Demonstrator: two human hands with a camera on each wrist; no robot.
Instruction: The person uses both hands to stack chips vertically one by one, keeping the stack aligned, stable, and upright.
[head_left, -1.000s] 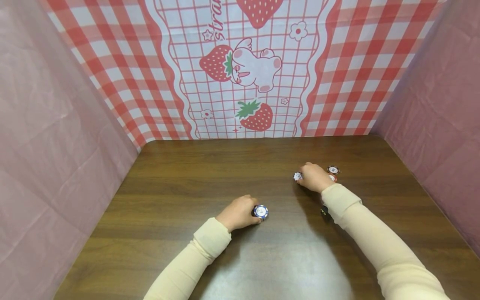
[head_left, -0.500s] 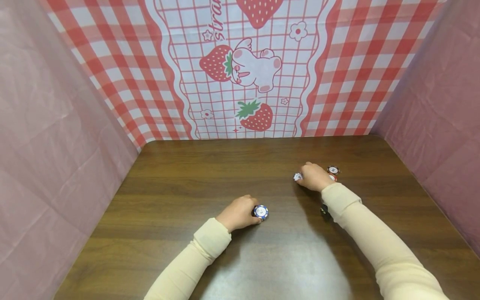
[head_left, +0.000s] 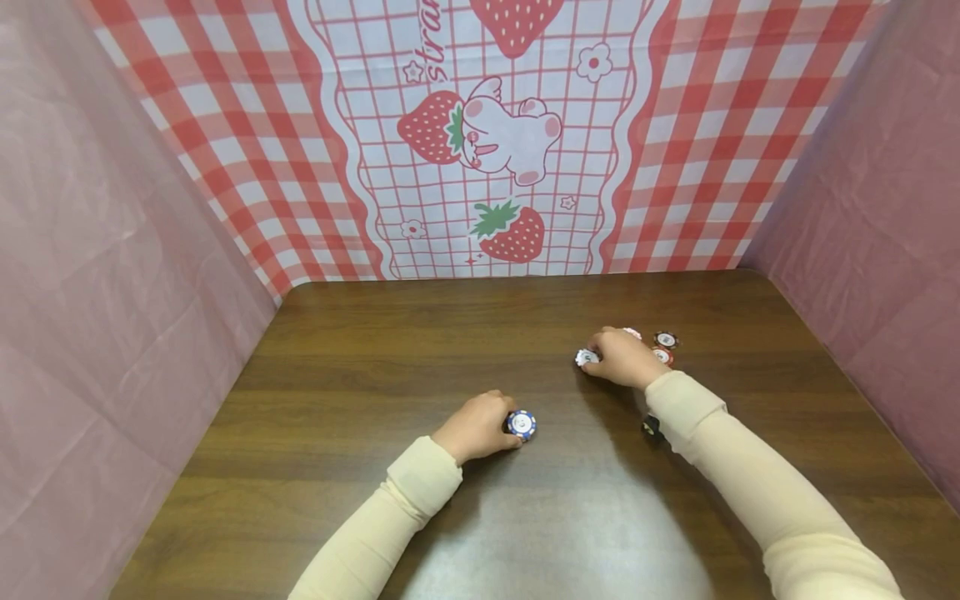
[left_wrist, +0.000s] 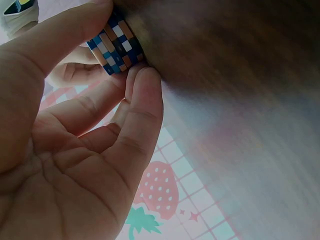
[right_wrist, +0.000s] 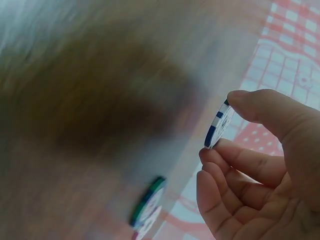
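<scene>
My left hand [head_left: 476,427] grips a short stack of blue-and-white poker chips [head_left: 522,424] near the middle of the wooden table. In the left wrist view the stack's edges [left_wrist: 116,45] show between thumb and fingers. Farther off to the right, my right hand [head_left: 624,357] pinches a single white poker chip with blue edge marks [head_left: 587,357]; in the right wrist view the chip [right_wrist: 218,125] is tilted on edge between thumb and fingertips. Just beyond that hand lie a pink-and-white chip [head_left: 632,333], a dark chip [head_left: 666,339] and a red chip [head_left: 662,356], partly hidden.
The brown table [head_left: 390,350] ends at a red checked strawberry backdrop [head_left: 517,233]. Pink cloth walls [head_left: 112,292] stand on both sides. In the right wrist view, a green-edged chip [right_wrist: 148,202] appears low down. A small dark object [head_left: 652,427] shows under the right cuff.
My right hand has shifted slightly left with the white-and-blue chip. The pink chip behind it has come into view, and more of the red one shows. My left hand has stayed still.
</scene>
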